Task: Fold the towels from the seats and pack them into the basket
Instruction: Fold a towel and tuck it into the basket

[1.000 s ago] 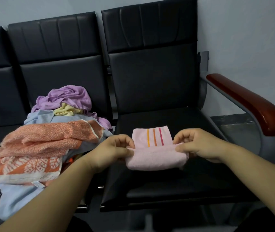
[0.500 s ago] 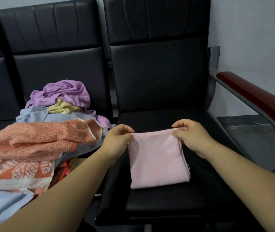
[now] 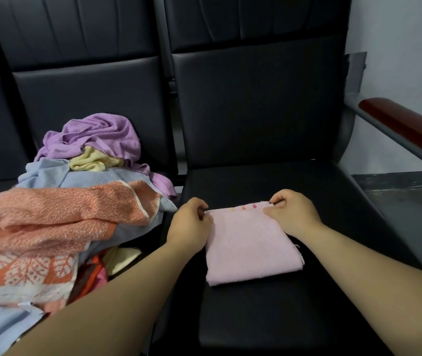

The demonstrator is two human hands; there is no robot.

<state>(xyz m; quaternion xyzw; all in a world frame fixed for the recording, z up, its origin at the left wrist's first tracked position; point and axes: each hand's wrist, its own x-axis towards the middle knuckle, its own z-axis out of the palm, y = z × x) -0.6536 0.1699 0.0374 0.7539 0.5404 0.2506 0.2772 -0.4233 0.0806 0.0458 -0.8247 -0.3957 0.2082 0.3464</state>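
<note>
The person is leaning over the black seat point(image 3: 320, 317) and pinching the far edge of the folded pink towel point(image 3: 251, 250). The left hand point(image 3: 188, 223) is taking the left corner and the right hand point(image 3: 293, 215) the right corner, with the fingers point(image 3: 278, 201) curling tight onto the cloth at both ends. The towel is lying flat on the seat cushion as a neat rectangle, small coloured marks peeking out along the pinched edge. On the neighbouring seat a heap of unfolded towels point(image 3: 58, 219) is waiting, an orange towel point(image 3: 71, 209) sprawling on top and a purple towel point(image 3: 99, 134) bunching up at the back. No basket is showing from here. To my eye the fold is nearing its end, and the danger is lying in the lift: the layers are being held at one edge only, so the loose near edge could sag open and undo the fold once it leaves the cushion. The right side is looking a little uneven, with a layer poking out that could slip further. The heap is also hanging over the front of its seat, and a nudge from the left forearm might send it sliding to the floor.
</note>
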